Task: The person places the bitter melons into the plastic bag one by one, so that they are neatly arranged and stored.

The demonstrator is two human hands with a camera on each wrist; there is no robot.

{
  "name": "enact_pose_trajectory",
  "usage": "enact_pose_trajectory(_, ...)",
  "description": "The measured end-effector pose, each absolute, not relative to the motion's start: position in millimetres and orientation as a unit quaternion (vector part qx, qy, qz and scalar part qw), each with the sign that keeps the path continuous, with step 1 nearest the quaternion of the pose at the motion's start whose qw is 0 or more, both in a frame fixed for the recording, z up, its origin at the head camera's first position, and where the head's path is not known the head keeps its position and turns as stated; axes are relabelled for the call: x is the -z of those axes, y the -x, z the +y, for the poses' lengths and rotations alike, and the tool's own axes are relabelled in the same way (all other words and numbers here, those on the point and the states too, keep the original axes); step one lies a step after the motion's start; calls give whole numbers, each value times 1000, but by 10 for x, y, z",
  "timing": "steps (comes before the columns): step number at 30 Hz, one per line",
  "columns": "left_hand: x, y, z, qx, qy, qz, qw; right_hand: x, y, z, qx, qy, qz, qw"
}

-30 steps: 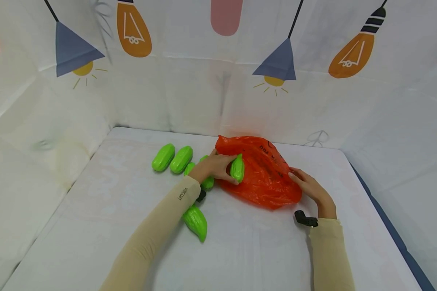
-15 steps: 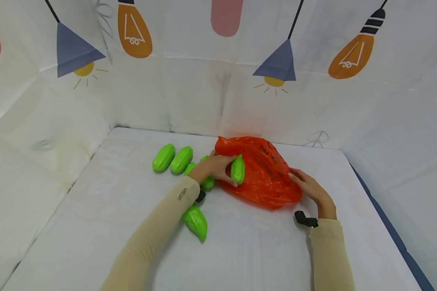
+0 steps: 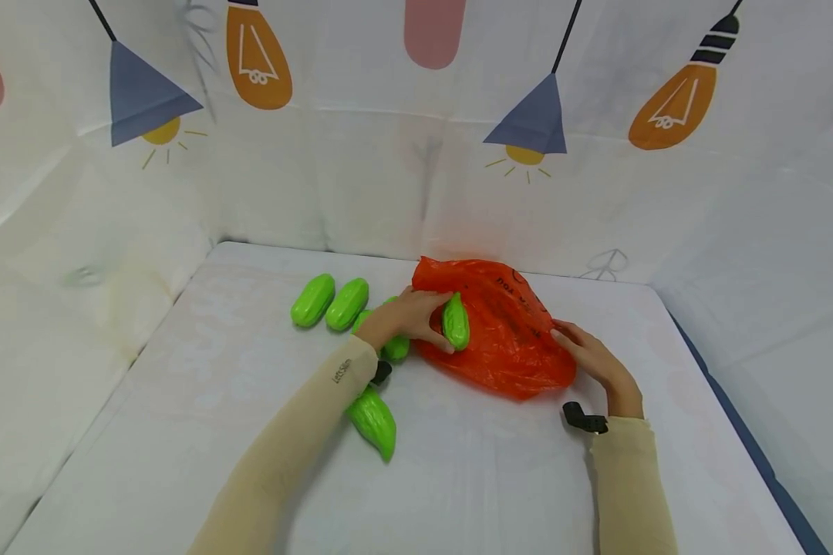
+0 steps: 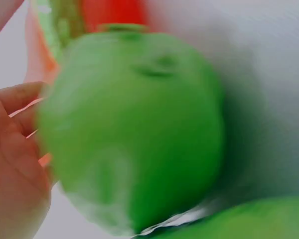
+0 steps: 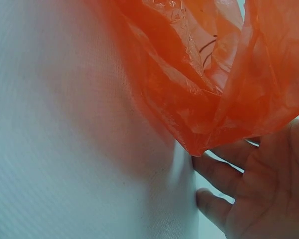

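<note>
One green gourd [image 3: 456, 321] is pinched at the right of my left hand [image 3: 409, 316], long axis running near to far, by the left side of the red bag [image 3: 510, 339], whose right edge my right hand [image 3: 597, 361] touches, whether gripping I cannot tell.

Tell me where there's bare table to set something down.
Bare table lies between the tapered green vegetable and the right sleeve, and left of the leftmost green vegetable. It's crowded around the left hand, between the half-hidden green vegetables and the red bag.
</note>
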State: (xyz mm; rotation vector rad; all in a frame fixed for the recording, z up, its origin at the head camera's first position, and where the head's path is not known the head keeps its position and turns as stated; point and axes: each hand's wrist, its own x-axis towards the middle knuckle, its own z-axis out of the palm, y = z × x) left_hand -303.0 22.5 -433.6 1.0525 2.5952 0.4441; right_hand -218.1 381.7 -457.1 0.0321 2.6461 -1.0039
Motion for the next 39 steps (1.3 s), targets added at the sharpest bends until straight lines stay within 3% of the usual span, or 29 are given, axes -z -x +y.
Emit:
enact_pose_trajectory(15,4057,2799,-14,-219,-373,891,137,4580,2178,3818,354,-6,922,156)
enact_pose_trajectory(39,3902,2746,-474,-273,-335,896,105,4595,2192,3826,350,-6,924,154)
